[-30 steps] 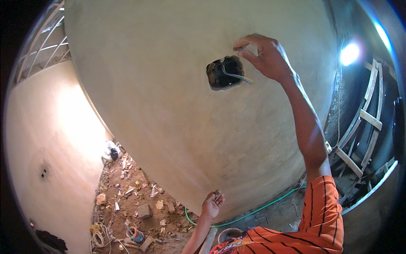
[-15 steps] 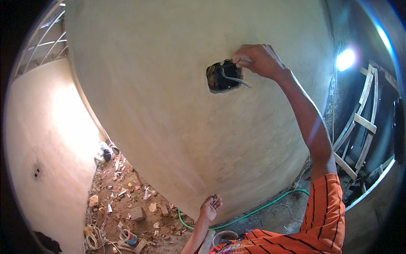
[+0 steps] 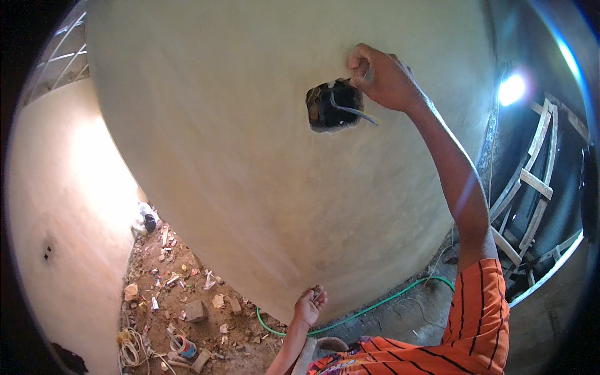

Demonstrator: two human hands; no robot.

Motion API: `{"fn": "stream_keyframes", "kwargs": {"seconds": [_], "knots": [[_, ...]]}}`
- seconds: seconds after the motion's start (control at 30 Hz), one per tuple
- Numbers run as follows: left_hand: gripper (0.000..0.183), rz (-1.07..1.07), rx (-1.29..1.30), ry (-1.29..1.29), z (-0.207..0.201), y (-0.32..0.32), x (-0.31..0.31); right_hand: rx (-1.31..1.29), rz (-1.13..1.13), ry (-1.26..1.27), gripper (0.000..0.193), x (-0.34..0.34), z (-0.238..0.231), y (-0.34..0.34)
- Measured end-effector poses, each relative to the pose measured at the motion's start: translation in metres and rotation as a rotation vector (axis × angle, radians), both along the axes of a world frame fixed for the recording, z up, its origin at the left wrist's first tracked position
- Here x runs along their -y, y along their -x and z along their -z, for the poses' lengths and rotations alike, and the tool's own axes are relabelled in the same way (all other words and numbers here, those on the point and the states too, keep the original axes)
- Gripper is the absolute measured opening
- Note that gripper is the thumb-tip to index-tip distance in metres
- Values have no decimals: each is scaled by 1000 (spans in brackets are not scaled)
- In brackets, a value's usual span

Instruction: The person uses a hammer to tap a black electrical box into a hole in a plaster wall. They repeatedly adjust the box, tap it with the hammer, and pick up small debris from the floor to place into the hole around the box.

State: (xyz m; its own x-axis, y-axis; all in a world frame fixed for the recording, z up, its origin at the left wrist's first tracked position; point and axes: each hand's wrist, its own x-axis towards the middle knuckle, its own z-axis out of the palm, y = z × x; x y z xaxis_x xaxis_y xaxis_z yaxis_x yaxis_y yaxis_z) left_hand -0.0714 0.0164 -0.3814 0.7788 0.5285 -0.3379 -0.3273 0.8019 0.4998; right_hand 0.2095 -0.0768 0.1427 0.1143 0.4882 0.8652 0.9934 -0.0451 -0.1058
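Note:
A dark, roughly square opening (image 3: pixel 319 115) with ragged edges is set in the plastered wall (image 3: pixel 250 162). Blue and yellowish wires (image 3: pixel 357 113) stick out of it toward the right. My right hand (image 3: pixel 386 78) is at the opening's upper right corner, fingers curled and thumb pinched in; what they hold, if anything, is hidden. Low in front of the wall, my left hand (image 3: pixel 307 306) is turned palm up with its fingers bent. A small greyish lump seems to rest at its fingertips, too small to name.
Below left, the dirt floor (image 3: pixel 212 325) is strewn with rubble and litter. A bucket-like container (image 3: pixel 182 345) and coiled cable (image 3: pixel 131 347) lie there. A green hose (image 3: pixel 369 320) runs along the wall's foot. At right stand a wooden ladder-like frame (image 3: pixel 537 181) and a bright lamp (image 3: pixel 512 90).
My right hand has risen slightly from the opening's upper edge to just above its corner, fingers curling more. My left hand has barely moved. The view has shifted a little.

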Motion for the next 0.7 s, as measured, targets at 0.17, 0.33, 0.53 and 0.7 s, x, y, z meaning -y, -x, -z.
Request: {"fn": "stream_keyframes", "kwargs": {"seconds": [0.17, 0.33, 0.53, 0.7], "knots": [[15, 26, 31, 38, 12, -1, 4, -55, 162, 2, 25, 9, -2, 11], [14, 59, -19, 67, 1, -18, 12, -8, 153, -38, 26, 2, 1, 0], [14, 63, -7, 49, -22, -9, 15, -383, 84, -327, 27, 40, 55, -28], [14, 4, 43, 63, -2, 0, 19, -685, 288, 533, 18, 71, 399, -93]]}}
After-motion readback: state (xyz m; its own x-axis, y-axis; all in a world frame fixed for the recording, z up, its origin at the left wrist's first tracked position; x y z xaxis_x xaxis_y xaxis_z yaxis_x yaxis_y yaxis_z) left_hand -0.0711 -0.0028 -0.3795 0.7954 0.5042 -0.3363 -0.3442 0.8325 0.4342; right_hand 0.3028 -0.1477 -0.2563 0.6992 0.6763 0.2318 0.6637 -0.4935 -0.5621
